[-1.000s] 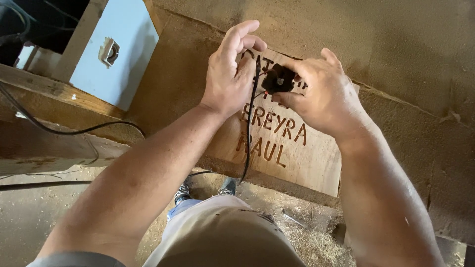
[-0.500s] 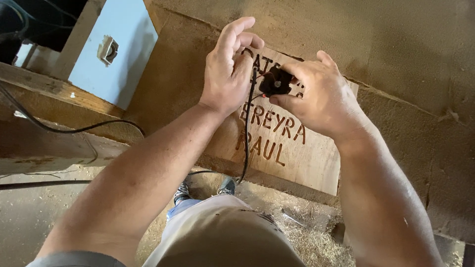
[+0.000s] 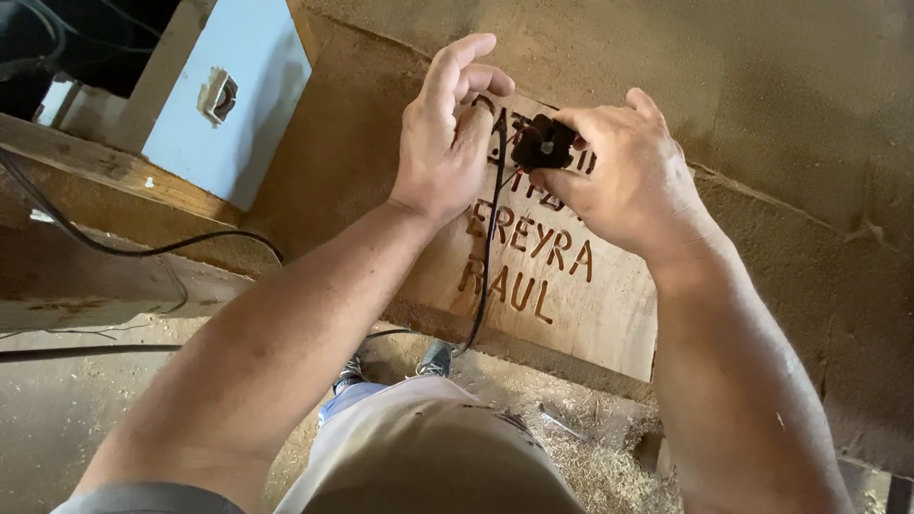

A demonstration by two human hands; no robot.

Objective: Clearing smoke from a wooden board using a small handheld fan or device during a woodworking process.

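We are looking down at both hands working over a wooden board (image 3: pixel 581 314) with dark letters burned into its face. Our right hand (image 3: pixel 624 181) is closing around a small dark tool (image 3: pixel 543 145), gripping it between thumb and fingers so that its round end is facing up toward us, right over the upper lines of lettering. A thin black cord (image 3: pixel 486 257) is running down from the tool across the board and dropping past its lower edge. Our left hand (image 3: pixel 447 133) is lying just beside the tool, fingers half open and stretched upward, holding nothing that we can make out; its fingertips are resting on or near the top of the board, and we cannot tell whether it is touching the cord. The board is lying on a dusty, sawdust-covered desk (image 3: pixel 762 95). To the left, a pale blue box (image 3: pixel 224 114) is standing well apart from the hands, with another dark cable (image 3: pixel 143 252) trailing beneath it.
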